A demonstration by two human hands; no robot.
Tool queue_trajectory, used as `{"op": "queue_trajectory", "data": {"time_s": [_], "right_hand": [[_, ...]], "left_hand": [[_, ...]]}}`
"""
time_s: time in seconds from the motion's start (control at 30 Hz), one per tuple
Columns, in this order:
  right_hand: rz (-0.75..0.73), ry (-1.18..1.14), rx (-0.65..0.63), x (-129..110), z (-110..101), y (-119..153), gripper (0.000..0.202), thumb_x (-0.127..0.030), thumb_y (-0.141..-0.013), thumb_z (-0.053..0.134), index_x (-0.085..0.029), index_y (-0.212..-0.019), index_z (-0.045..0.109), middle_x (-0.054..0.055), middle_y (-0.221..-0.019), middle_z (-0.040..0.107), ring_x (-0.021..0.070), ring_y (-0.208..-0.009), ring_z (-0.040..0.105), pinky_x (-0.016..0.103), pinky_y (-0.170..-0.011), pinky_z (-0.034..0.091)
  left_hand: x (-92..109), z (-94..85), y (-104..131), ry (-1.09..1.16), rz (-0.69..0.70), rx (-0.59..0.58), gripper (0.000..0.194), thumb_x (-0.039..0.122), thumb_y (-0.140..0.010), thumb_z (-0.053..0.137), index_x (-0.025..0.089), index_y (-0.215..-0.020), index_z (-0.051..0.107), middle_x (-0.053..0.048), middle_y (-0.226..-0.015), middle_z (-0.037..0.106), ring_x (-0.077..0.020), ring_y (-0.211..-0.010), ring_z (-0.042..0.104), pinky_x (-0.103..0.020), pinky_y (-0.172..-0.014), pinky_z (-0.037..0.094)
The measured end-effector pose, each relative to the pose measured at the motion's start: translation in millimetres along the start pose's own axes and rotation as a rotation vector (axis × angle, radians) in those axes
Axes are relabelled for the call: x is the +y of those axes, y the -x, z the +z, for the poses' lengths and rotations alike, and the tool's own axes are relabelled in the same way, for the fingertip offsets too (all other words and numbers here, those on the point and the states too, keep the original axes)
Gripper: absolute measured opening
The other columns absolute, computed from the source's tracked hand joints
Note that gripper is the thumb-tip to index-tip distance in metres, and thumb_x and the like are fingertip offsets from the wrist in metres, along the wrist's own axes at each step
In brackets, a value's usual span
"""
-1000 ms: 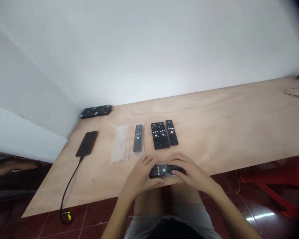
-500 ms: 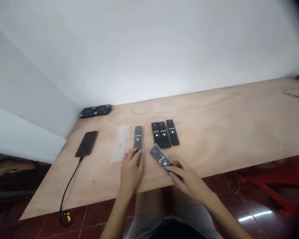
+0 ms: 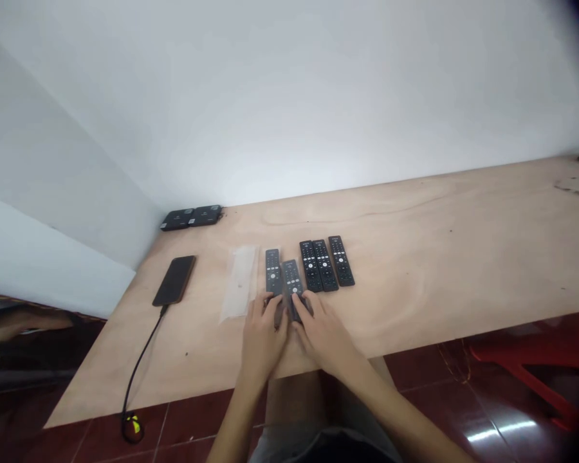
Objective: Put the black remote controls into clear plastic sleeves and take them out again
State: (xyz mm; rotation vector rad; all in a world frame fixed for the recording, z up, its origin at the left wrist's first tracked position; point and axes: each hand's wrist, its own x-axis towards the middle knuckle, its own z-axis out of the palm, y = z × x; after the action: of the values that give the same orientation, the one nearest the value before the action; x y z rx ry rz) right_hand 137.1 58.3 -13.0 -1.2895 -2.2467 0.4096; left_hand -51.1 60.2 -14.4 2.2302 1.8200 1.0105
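left remote [image 3: 273, 265] | black, buttons up | right remote [image 3: 292, 275] | black, slanted, beside

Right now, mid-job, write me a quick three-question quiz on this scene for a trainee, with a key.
1. How many remotes lie on the table?
2. True or false: the right hand touches a remote.
3. Which of these lies closest to the left hand: (a) phone, (b) translucent plastic, (c) black boxes?

Key: 1. Five. 2. True. 3. b.
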Motion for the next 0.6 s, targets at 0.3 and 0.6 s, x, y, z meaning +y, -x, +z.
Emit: {"op": "queue_trajectory", "data": {"time_s": [0.3, 0.6], "right_hand": [[-0.109, -0.106, 0.046, 2.8, -4.6, -0.1, 0.03, -0.01, -0.107, 0.051, -0.021, -0.125, 0.073, 0.013, -0.129, 0.071, 0.032, -0.112, 0.06, 0.052, -0.102, 0.056], [-0.035, 0.055, 0.061, 4.0, 10.8, -5.8, 0.049, -0.019, -0.11, 0.052, -0.019, -0.159, 0.056, 0.013, -0.171, 0.052, 0.0411, -0.144, 0.049, 0.063, -0.116, 0.045]], "left_hand": [[-1.7, 2.5, 7.4, 0.068, -0.044, -0.047, 0.031, 0.027, -0.11, 0.057, 0.025, -0.14, 0.066, -0.014, -0.15, 0.059, -0.0319, -0.141, 0.062, -0.054, -0.117, 0.058], [-7.7, 8.1, -3.3, 0.111, -0.048, -0.107, 0.037, 0.023, -0.111, 0.053, 0.024, -0.146, 0.065, -0.013, -0.16, 0.058, -0.0289, -0.148, 0.06, -0.051, -0.124, 0.052]]}}
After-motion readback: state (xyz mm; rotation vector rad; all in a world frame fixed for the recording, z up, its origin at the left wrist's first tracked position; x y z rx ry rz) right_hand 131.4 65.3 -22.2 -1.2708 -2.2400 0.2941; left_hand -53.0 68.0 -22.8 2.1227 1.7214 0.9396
